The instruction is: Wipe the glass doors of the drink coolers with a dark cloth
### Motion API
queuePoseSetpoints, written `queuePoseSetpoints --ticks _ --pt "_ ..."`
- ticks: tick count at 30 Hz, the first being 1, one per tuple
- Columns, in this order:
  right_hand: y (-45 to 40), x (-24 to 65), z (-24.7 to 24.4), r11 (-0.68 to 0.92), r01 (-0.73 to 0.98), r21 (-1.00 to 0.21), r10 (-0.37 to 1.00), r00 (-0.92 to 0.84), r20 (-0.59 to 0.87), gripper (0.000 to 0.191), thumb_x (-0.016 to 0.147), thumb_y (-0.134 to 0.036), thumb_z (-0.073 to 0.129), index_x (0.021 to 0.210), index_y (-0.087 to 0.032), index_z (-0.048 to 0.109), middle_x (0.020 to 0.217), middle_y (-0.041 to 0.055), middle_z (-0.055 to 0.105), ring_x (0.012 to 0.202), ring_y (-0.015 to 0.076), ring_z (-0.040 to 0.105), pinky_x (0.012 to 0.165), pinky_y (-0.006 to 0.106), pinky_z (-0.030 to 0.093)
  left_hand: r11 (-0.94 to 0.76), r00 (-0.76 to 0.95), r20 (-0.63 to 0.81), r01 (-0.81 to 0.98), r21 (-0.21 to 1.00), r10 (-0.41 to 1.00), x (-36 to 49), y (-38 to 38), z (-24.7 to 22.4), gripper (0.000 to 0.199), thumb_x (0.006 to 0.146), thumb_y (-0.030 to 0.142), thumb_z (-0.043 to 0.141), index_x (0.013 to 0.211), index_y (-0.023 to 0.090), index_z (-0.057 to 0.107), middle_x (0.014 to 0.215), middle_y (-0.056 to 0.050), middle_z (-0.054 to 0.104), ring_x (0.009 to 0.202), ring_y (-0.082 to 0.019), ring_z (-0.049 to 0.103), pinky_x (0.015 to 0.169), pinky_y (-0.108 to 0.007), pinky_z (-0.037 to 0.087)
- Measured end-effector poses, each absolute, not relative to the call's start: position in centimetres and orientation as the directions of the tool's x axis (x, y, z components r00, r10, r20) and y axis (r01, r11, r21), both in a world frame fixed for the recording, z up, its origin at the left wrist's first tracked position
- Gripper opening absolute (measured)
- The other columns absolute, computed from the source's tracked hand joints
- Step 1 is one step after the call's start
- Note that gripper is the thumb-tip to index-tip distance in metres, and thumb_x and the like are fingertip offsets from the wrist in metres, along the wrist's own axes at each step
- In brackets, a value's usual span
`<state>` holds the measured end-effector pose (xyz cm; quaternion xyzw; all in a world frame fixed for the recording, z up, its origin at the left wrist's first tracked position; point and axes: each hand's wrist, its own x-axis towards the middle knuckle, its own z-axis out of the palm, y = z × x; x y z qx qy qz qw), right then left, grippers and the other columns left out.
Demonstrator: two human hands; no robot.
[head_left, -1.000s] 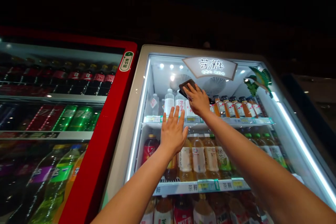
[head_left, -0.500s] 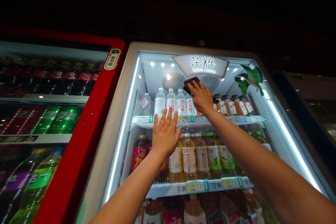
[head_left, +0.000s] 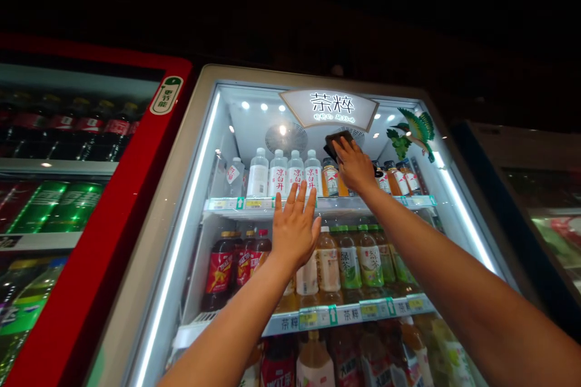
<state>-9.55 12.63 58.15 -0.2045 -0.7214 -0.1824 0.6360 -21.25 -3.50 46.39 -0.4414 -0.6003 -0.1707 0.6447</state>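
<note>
Pressing a dark cloth [head_left: 338, 140] against the glass door [head_left: 254, 254], the right hand [head_left: 356, 166] has its fingers spread over it, below the lit sign [head_left: 329, 109]. The left hand [head_left: 295, 233] is held up, open and empty, before the shelved bottles [head_left: 313, 172].

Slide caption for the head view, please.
Left hand raised open, right hand pressing a dark cloth before a lit drinks cooler.

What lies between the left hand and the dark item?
In the head view, a white bottle and an amber bottle, on the upper shelf, show between the left hand and the dark item.
</note>
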Motion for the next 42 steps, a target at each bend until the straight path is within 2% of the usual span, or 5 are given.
queuePoseSetpoints --ticks 4,12,19,26,42 --pt "15.0 -8.2 55.7 0.821 0.543 -0.177 0.178 0.053 0.983 0.057 0.101 -0.025 0.032 0.158 -0.020 0.039 0.165 0.0102 0.036 0.149 0.0362 0.035 0.111 0.057 0.043 0.538 0.195 0.923 0.764 -0.355 0.332 -19.6 -1.6 46.0 0.065 0.101 0.041 0.043 0.161 0.021 0.026 0.170 -0.009 0.022 0.158 -0.027 0.017 0.127 -0.060 0.017" --pt "14.5 -8.8 55.3 0.836 0.544 0.070 0.015 -0.150 0.989 0.061 0.099 -0.021 0.038 0.158 -0.033 0.036 0.168 -0.0025 0.029 0.153 0.0313 0.028 0.117 0.054 0.038 0.505 0.195 0.913 0.781 -0.366 0.359 -16.7 1.2 46.1 0.065 0.101 0.044 0.043 0.161 0.021 0.027 0.170 -0.009 0.022 0.158 -0.027 0.016 0.127 -0.060 0.015" --pt "17.4 -6.6 54.9 0.822 0.541 -0.179 0.194 0.030 0.981 0.056 0.102 -0.024 0.035 0.157 -0.024 0.039 0.166 0.0076 0.034 0.151 0.0352 0.032 0.114 0.058 0.040 0.515 0.134 0.928 0.800 -0.308 0.348 -15.1 3.0 44.7 0.066 0.101 0.044 0.043 0.161 0.020 0.027 0.170 -0.010 0.019 0.158 -0.028 0.014 0.127 -0.061 0.015" --pt "16.4 -7.2 53.4 0.870 0.492 0.037 0.024 -0.116 0.993 0.057 0.100 -0.023 0.039 0.156 -0.032 0.040 0.168 -0.0004 0.031 0.154 0.0314 0.027 0.119 0.056 0.033 0.519 0.148 0.927 0.793 -0.320 0.345 -14.5 4.6 44.4 0.067 0.101 0.045 0.044 0.161 0.021 0.027 0.170 -0.010 0.018 0.159 -0.028 0.013 0.127 -0.062 0.013" --pt "21.7 -2.7 54.2 0.850 0.527 -0.022 0.108 -0.134 0.985 0.061 0.099 -0.020 0.039 0.159 -0.029 0.035 0.168 0.0009 0.029 0.154 0.0335 0.027 0.119 0.056 0.035 0.506 0.145 0.918 0.798 -0.329 0.369 -11.9 8.5 45.1 0.067 0.100 0.044 0.046 0.160 0.021 0.029 0.170 -0.010 0.019 0.158 -0.027 0.014 0.128 -0.057 0.012"
